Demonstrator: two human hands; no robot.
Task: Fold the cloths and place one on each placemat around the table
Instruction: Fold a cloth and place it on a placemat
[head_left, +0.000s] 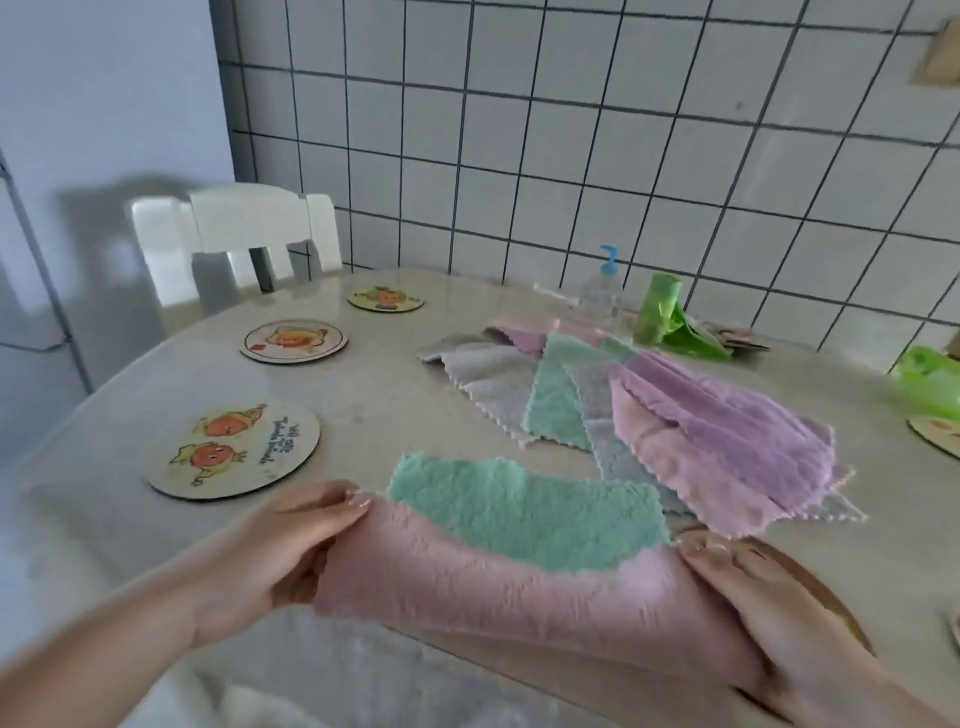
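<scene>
A pink cloth with a mint green face (519, 566) lies at the table's near edge, its pink near part turned up over the green. My left hand (280, 551) grips its left end and my right hand (769, 618) grips its right end. Beyond it lies a loose pile of cloths (649, 410) in purple, pink, mint and grey. Three round placemats with orange cartoon prints sit on the left: a near placemat (236, 451), a middle placemat (294, 340) and a far placemat (385, 299). Another placemat (795, 566) shows as a brown rim under my right hand.
A white chair (234, 236) stands at the table's far left end. A clear pump bottle (602, 291) and green plastic bags (670, 322) sit by the tiled wall. Part of one more round mat (937, 436) shows at the right edge. The beige table (395, 395) has a rounded rim.
</scene>
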